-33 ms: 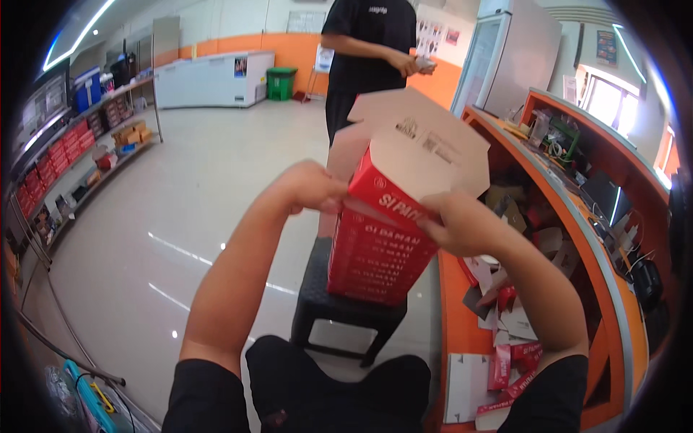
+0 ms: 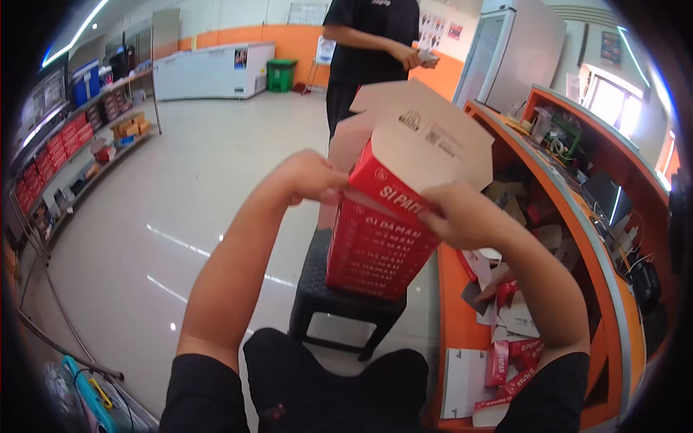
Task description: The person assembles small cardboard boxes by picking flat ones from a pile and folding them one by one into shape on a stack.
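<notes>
View: since the earlier frame, my picture has tipped slightly, so nearly everything sits a touch higher; the left hand (image 2: pixel 314 178) and the right hand (image 2: pixel 462 215) keep to the same parts of the open box (image 2: pixel 379 186).
Open box: at the top of a stack of red boxes (image 2: pixel 375 252), slightly askew to it, with its tan lid (image 2: pixel 451 151) raised and spread away from me; I can't tell whether its whole base rests on the stack.
Left hand: grasping the left front corner, as far as I can make out; some fingertips are hidden.
Right hand: grasping the front panel toward its right end, fingers against the red face.
Stack: tall and narrow, so I judge that a sideways push or uneven downward pressure could make it slide or topple.
Stool: the black stool (image 2: pixel 310 278) carries the stack close to the front edge of its seat; a tug toward me could tip the lowest boxes off.
Front panel: one hand pulling harder than the other could crease it.
Desk: the orange desk (image 2: pixel 462 317) at the right holds loose cardboard pieces (image 2: pixel 498 364); a swinging right elbow could scatter them.
Co-worker: the person in black (image 2: pixel 368 65) stands beyond the lid; a step closer could knock it.
</notes>
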A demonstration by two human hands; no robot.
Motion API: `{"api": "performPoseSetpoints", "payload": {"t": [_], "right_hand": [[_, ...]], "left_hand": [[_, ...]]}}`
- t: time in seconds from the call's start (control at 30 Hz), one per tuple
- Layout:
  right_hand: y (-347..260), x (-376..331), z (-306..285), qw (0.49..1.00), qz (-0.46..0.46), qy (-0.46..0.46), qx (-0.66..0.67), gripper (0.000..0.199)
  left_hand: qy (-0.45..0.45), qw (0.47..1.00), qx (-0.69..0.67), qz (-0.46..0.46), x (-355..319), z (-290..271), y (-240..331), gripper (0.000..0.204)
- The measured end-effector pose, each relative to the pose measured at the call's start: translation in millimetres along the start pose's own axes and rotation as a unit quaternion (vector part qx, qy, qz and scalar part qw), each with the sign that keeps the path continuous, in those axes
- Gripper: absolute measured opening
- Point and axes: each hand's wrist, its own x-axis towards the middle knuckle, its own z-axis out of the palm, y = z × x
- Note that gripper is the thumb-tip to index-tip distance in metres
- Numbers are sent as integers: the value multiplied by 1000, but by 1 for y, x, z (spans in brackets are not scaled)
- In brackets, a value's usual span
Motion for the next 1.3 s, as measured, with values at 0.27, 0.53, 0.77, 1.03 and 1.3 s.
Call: {"api": "performPoseSetpoints", "payload": {"t": [0.27, 0.53, 0.77, 1.03, 1.3], "right_hand": [[-15, 23, -19, 987, 17, -158, -21, 18], [-26, 70, -35, 984, -153, 76, -56, 34], [-1, 114, -11, 928, -290, 62, -225, 25], [-7, 119, -7, 925, -343, 77, -143, 27], [-17, 123, -12, 933, -311, 47, -175, 23]], "left_hand": [[-46, 983, -167, 66, -6, -1, -8, 27], [-8, 996, -80, 46, -10, -1, 2, 25], [12, 997, 20, 70, -16, -7, 6, 30], [16, 992, 70, 106, -14, -11, 4, 27], [42, 981, 148, 121, 20, -2, -2, 21]]}}
